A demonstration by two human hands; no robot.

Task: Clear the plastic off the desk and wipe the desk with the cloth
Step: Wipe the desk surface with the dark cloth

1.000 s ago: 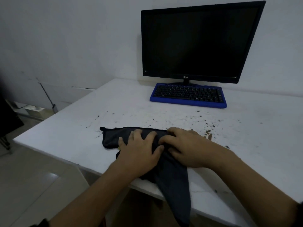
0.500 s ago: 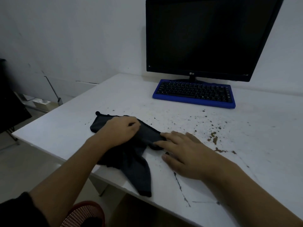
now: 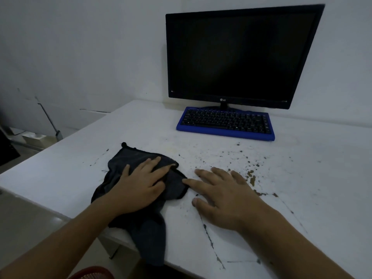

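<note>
Here left hand (image 3: pixel 141 186) flat on cloth (image 3: pixel 128 164) overhanging desk (image 3: pixel 302 188) edge; right hand (image 3: pixel 223 194) spread, empty.

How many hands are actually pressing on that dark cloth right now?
1. The left hand lies flat on the dark grey cloth, which hangs over the white desk front edge. The right hand rests on the desk beside it, one fingertip at the cloth's edge.

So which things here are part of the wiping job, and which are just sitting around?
Job:
- dark cloth, under the left hand
- white desk with brown specks
- right hand, flat on the desk

Just there:
- monitor
- blue keyboard
</note>
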